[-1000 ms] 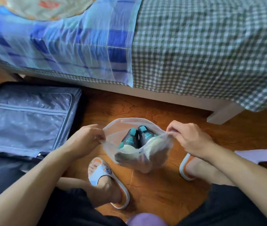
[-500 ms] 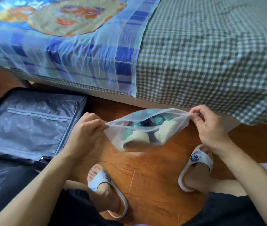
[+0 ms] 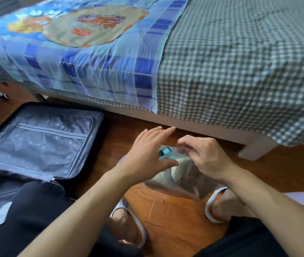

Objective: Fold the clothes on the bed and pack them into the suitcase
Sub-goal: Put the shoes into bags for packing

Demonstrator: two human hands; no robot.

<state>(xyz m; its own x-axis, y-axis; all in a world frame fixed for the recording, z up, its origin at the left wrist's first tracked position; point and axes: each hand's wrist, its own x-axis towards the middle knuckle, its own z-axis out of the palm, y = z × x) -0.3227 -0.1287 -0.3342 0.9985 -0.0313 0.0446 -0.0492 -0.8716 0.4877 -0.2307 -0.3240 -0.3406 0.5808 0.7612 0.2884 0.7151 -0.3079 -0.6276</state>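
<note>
Right hand [image 3: 206, 157] pinches the bag [image 3: 184, 175] top; left hand [image 3: 147, 154] is flat and spread, holding nothing. Bag hangs over the floor (shoes inside, probably; blurred). Press air out, seal the edge fully, then lay it in the suitcase [image 3: 41, 143], lying unzipped just left.

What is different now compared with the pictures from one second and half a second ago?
The left hand has let go of the plastic bag and is open, fingers spread. The right hand still pinches the bag's top and has moved toward the left hand. The bag hangs lower again. The suitcase stayed open on the floor.
</note>
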